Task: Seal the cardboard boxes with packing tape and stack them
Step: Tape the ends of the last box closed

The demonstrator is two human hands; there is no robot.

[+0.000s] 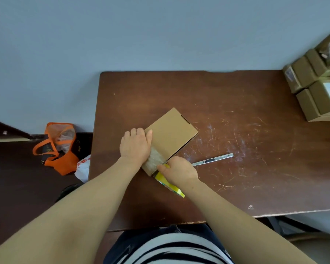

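Both bare forearms enter from the bottom of the frame and converge toward its centre. The left forearm [74, 202] rises from the lower left corner, the right forearm [236, 212] from the lower right. The left hand [135, 146], back uppermost, lies just left of centre: knuckles bent, fingers curled down over the edge of the box [171, 132], thumb straight along its top face. The right hand [180, 173], slightly lower and to the right, back uppermost, closes round the yellow tape roll [171, 186], thumb stretched leftward. The hands are near, not touching.
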